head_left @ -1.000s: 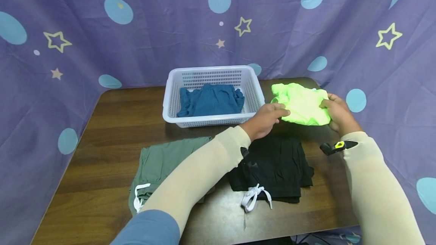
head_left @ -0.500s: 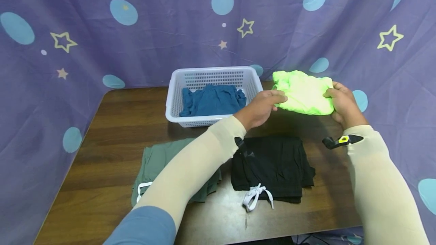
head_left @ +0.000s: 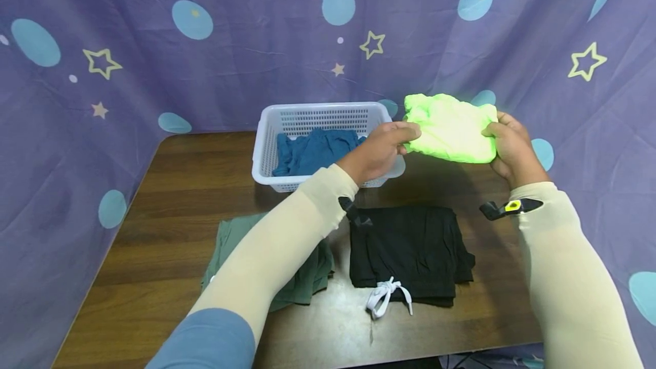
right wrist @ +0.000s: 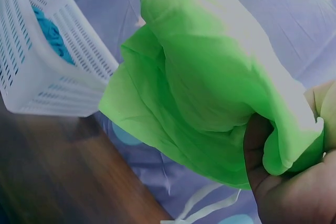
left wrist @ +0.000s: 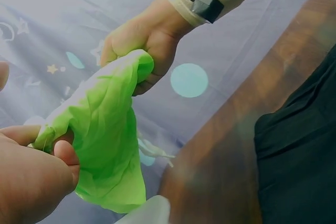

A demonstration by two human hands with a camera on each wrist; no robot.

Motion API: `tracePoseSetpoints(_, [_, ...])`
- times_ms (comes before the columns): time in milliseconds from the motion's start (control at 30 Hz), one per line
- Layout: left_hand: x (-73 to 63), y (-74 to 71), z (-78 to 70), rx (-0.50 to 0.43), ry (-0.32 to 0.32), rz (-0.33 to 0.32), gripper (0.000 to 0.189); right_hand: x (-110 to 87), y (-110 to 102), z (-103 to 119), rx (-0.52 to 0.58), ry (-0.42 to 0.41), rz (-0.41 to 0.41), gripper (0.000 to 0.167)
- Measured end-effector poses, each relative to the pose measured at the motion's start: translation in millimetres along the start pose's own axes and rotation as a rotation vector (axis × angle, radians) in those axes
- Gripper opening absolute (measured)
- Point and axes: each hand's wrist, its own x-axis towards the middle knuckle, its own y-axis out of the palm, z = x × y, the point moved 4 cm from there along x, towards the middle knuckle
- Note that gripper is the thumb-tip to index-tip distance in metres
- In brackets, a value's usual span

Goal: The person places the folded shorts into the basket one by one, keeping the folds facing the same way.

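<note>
Neon green shorts (head_left: 448, 130), folded into a bundle, hang in the air above the far right of the table. My left hand (head_left: 380, 150) pinches their left edge, thumb on top. On the opposite edge, my right hand (head_left: 516, 150) grips the cloth between thumb and fingers. A white drawstring (right wrist: 210, 203) dangles below the cloth in the right wrist view. Beside the left hand stands a white plastic basket (head_left: 262, 155) with a folded blue garment (head_left: 315, 151) inside; the left hand overlaps its right end in the head view.
Folded black shorts (head_left: 410, 249) with a white drawstring bow lie on the wooden table (head_left: 154, 244) below the hands. A folded grey-green garment (head_left: 302, 278) is partly hidden under the left forearm. A purple curtain (head_left: 246, 73) hangs behind the table.
Both hands have raised the neon green shorts, then shifted them slightly left. The left hand now overlaps the basket's right end. The garments on the table stay put.
</note>
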Motion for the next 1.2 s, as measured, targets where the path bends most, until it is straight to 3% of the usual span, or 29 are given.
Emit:
tracePoseSetpoints(533, [-15.0, -25.2, -28.4, -0.015, 0.084, -0.047, 0.046, 12.0, 48, 9, 0.124, -0.067, 0.063, 0.037])
tracePoseSetpoints(733, [-22.3, -39.7, -33.7, -0.012, 0.116, -0.075, 0.046, 20.1, 65, 5, 0.087, -0.075, 0.091, 0.036])
tracePoseSetpoints(1200, [-39.6, -70.3, -38.6, -0.008, 0.119, -0.140, 0.045, 34.0, 98, -13, -0.010, -0.008, 0.124, 0.039])
